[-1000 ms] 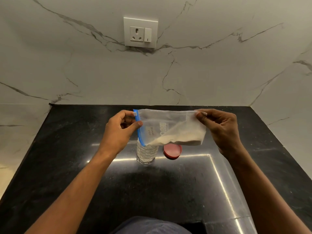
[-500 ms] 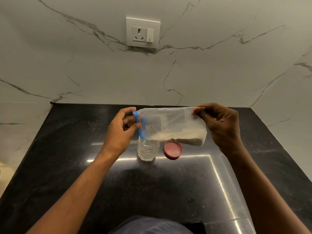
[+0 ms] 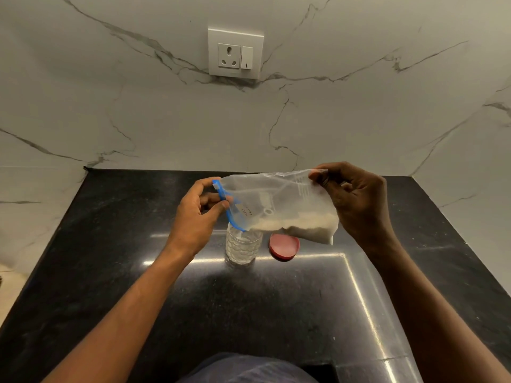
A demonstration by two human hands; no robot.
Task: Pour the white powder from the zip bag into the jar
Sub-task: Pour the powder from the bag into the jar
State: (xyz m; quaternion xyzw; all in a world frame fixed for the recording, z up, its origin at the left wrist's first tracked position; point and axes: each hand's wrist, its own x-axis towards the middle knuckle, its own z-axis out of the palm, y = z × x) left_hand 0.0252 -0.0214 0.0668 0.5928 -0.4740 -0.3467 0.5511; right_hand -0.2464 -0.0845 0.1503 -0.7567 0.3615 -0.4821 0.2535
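Both hands pinch the clear blue-zip plastic bag point(image 3: 279, 205) at centre frame; left hand point(image 3: 197, 217) should steady its mouth over the ribbed clear jar point(image 3: 243, 246) while right hand point(image 3: 356, 203) lifts slowly.

Zip bag point(image 3: 279, 205) above jar point(image 3: 243, 246), lid point(image 3: 284, 246) right of jar (on counter point(image 3: 110, 272))

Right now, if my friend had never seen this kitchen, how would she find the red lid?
Start at the white wall socket and look straight down to the black countertop. There a clear dimpled jar stands below the zip bag held by both hands. The red lid lies flat just right of the jar, the only red thing there.
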